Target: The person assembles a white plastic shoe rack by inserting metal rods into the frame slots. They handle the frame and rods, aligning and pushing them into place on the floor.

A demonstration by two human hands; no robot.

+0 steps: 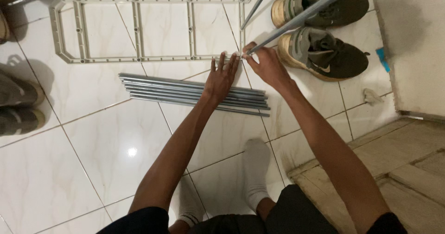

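A grey plastic rack frame (139,27) lies flat on the white tiled floor. My left hand (221,76) rests open, fingers spread, on the frame's near right corner. My right hand (266,64) grips the lower end of a grey metal tube (306,13) that slants up to the top right, its end at the frame's right corner. Two more tubes (255,4) stand upright from the frame's right side. A bundle of several loose metal tubes (185,92) lies on the floor just in front of the frame, under my left wrist.
A pair of dark sneakers (324,34) sits at the top right beside a wall. More shoes (18,106) line the left edge. My socked feet (255,173) stand near a raised stone step (394,169) at the lower right.
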